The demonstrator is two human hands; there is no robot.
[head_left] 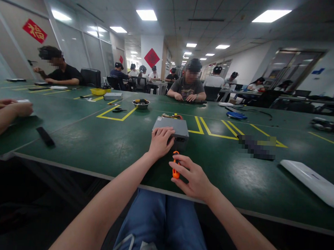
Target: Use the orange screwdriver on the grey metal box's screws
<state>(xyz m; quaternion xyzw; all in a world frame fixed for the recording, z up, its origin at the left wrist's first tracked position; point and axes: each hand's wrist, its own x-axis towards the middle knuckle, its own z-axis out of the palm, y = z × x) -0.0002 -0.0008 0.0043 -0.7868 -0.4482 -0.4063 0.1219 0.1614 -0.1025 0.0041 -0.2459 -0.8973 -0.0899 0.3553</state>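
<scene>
A grey metal computer power supply unit lies on the green table in front of me, its socket side facing me and coloured wires bunched behind it. Across its left part my left hand grips the case, fingers over the top and thumb at the near side. An orange-and-black screwdriver is held between the thumb and fingers of my right hand, just short of the unit's near side. Its handle shows; the tip is too small to make out.
A metal bowl of tools stands beyond the unit. To the right lie a white elongated device, a blurred dark object and a blue cable. At left are a black bar and another person's hands. Someone sits opposite.
</scene>
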